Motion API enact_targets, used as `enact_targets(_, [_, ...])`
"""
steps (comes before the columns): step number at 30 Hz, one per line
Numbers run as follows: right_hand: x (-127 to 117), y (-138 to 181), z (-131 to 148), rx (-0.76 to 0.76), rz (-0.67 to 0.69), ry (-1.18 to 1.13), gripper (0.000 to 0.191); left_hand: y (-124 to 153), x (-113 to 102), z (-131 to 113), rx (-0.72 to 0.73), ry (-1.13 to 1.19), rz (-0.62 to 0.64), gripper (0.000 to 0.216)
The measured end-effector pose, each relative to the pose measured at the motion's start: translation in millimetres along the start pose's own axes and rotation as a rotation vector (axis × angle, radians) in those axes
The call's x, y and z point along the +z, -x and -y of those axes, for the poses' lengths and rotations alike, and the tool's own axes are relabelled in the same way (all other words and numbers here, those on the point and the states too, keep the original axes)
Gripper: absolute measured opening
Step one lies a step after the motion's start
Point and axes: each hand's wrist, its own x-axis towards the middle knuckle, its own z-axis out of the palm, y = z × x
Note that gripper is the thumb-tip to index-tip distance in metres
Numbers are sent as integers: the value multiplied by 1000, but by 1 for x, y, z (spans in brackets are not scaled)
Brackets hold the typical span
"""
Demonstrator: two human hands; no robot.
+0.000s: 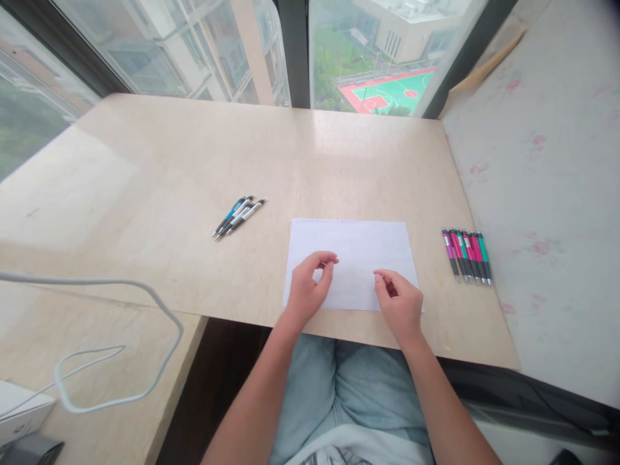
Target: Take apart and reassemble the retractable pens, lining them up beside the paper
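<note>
I am holding both hands over the sheet of paper (353,248), which is lying flat near the front edge of the table (194,161), straight in front of me. My left hand (310,287) is curling loosely over the sheet's left part, thumb and forefinger drawn close together. My right hand (400,300) is curling the same way over its lower right corner. I cannot tell whether either is pinching anything or is merely half closed. To handle the sheet well, I am judging that a light, even touch from both sides matters, since the tabletop looks smooth and the paper could skid or crease. My hands are hiding the sheet's near edge, and the faint line along its far edge is too small to read. The black pens (239,217) to the left and the pink and teal pens (467,255) to the right are lying too tightly bunched to count. The white cable (159,303) is running out of the picture at the left.
</note>
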Motion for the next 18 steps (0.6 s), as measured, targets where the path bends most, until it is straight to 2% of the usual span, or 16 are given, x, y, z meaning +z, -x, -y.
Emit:
enact_targets(3, [-1, 1, 0, 13, -14, -22, 26, -16, -48, 19, -13, -271, -84, 20])
enact_targets(6, [-2, 1, -2, 28, -18, -31, 27, -33, -98, 36, -93, -491, -307, 23])
enact_targets(9, [-2, 0, -3, 44, -18, -49, 26, -47, -132, 45, -84, -733, -305, 27])
enact_targets(12, [-3, 0, -2, 57, -15, -74, 26, -56, -145, 49, -56, -940, -226, 30])
enact_targets(15, [-3, -1, -2, 66, -11, -95, 25, -62, -143, 52, -28, -1047, -142, 34])
enact_targets(18, [-2, 0, -3, 68, -6, -106, 24, -65, -136, 53, -43, -1085, -112, 36])
